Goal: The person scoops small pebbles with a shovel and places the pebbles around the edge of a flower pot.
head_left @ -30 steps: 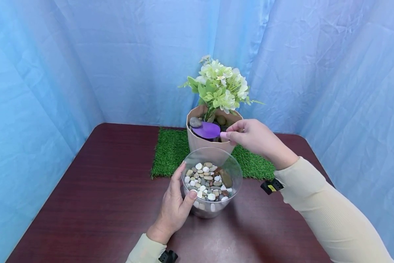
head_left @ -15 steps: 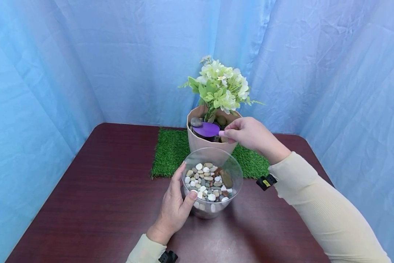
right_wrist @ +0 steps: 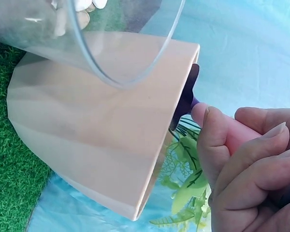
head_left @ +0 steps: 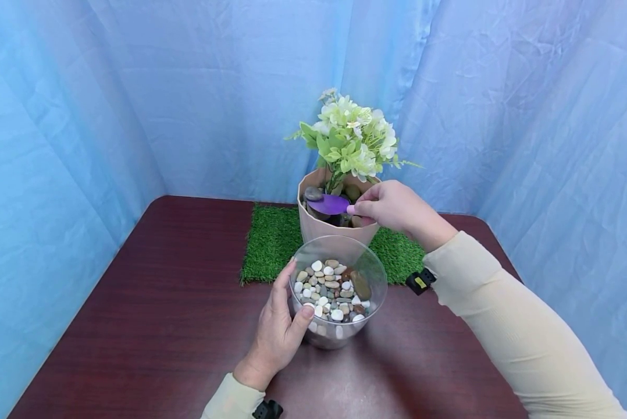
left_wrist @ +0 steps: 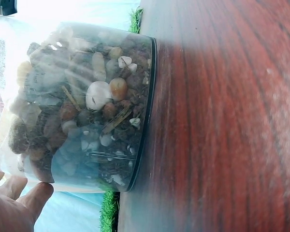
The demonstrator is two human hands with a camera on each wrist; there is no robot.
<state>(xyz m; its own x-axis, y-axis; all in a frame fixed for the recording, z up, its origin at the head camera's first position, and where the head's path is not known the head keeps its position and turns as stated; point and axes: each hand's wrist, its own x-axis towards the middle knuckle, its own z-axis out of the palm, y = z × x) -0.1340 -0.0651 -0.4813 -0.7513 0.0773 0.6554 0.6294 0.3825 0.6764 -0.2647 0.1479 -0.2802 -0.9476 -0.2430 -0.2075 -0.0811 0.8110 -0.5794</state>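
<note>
My right hand grips the pink handle of a small purple trowel. Its blade lies inside the mouth of a beige faceted pot, below the flower stems. A grey stone sits at the blade's tip; whether it rests on the blade I cannot tell. My left hand holds the near left side of a clear tub, thumb at the rim and fingers along the wall. Pebbles in white, tan, grey and brown fill part of the tub, with one larger brown stone among them.
White and pale green flowers rise from the pot, close above my right hand. The pot stands on a green turf mat, with the tub right in front. Blue curtains hang behind the dark red wooden table.
My right hand has shifted slightly left and away from me, and the trowel handle has moved with it. My left hand and the tub have stayed in place.
</note>
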